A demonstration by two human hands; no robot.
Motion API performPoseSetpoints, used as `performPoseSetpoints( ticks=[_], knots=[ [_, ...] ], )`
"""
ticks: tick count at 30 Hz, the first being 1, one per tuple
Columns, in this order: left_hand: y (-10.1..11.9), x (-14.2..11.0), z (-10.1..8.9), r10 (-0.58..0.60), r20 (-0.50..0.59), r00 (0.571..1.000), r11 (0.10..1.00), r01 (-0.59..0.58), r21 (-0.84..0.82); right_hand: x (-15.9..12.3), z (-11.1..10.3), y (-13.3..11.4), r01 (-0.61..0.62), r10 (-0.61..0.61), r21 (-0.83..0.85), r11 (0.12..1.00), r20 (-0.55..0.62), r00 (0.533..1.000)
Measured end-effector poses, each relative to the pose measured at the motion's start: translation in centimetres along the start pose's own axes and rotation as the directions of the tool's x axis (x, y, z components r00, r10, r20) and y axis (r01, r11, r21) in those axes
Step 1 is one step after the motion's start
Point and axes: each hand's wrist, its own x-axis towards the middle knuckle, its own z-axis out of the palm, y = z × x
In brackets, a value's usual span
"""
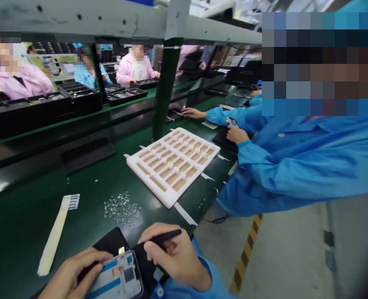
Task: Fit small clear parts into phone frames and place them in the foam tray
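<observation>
The left hand (73,272) grips a phone housing (128,275) by its edge; the right hand (182,259) is clamped on a black pen-shaped tool (170,235).

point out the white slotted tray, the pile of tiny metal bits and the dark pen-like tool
white slotted tray (172,202): head view, front corner rim
tiny metal bits (120,208): head view, pile's middle
dark pen-like tool (170,235): head view, shaft

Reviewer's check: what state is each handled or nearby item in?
Left hand: gripping the phone shell
Right hand: closed around the black tool
Phone shell: inner side showing
Black tool: held, tilted
Small pieces: scattered loosely
White tray: flat
Pale strip: lying flat
</observation>
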Motion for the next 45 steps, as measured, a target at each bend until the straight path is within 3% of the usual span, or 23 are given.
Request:
performPoseSetpoints(
  ticks=[3, 7, 13, 26, 39, 45],
  knots=[
    [1.0, -0.1, 0.8, 0.025, -0.02, 0.999, 1.0, -0.025, -0.017, -0.4, 1.7, -0.6, -0.018, 0.018, -0.007, 1.0, 0.11, 0.994],
    [1.8, -0.3, 1.3, 0.02, -0.053, 0.998, 0.999, -0.021, -0.024, 0.0, 3.2, 0.2, -0.061, 0.085, -0.138, 0.989, 0.173, 0.981],
    [1.5, -0.6, 1.8, -0.012, -0.048, 0.999, 0.999, 0.009, -0.05, 0.3, 3.5, 0.8, -0.031, 0.078, -0.272, 0.962, 0.162, 0.984],
    [1.4, -0.4, 2.0, -0.064, -0.053, 0.997, 0.997, 0.061, -0.055, 0.2, 3.5, 0.8, -0.047, 0.083, -0.253, 0.966, 0.134, 0.987],
    [2.0, 0.5, 3.1, -0.122, -0.201, 0.972, 0.992, 0.122, -0.012, -0.1, 3.8, 0.4, 0.141, -0.111, -0.233, 0.962, 0.136, 0.985],
    [1.7, 0.2, 3.7, -0.079, -0.277, 0.958, 0.997, 0.083, 0.005, -0.3, 4.0, 0.7, 0.197, -0.167, -0.264, 0.944, 0.131, 0.977]
  ],
)
